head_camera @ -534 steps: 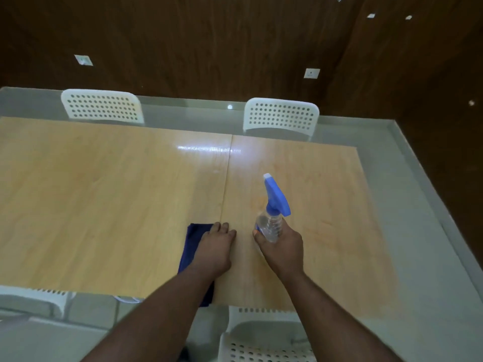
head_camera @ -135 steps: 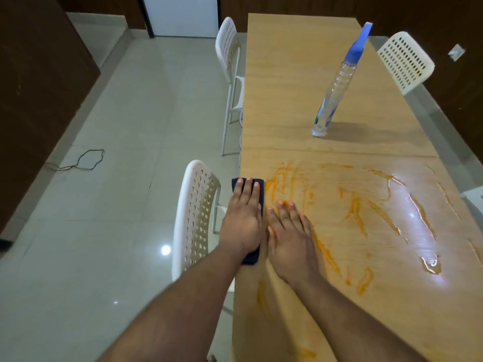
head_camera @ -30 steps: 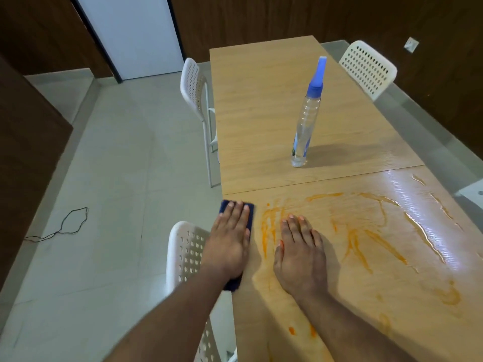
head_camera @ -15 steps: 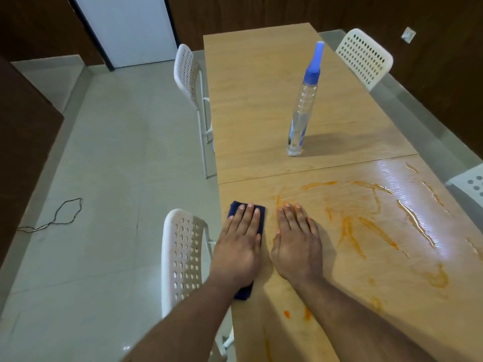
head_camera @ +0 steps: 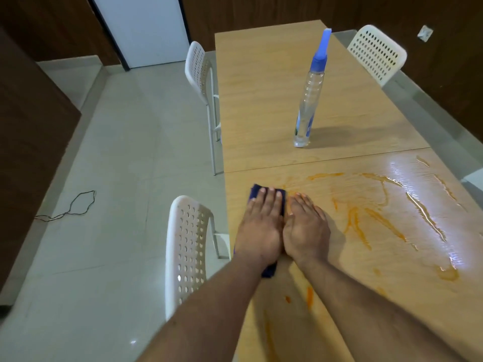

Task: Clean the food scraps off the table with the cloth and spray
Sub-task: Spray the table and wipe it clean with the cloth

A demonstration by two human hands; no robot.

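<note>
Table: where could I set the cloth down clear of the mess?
Free: the dry far panel of the table, all around the spray bottle. Crowded: the near panel, where orange smears and wet streaks run rightward from both hands; the left hand presses the cloth.

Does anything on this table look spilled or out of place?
Yes. Orange smears streak the near table half, with shiny wet streaks toward its right side. The left hand presses the cloth flat at the left edge. The spray bottle stands upright.
</note>
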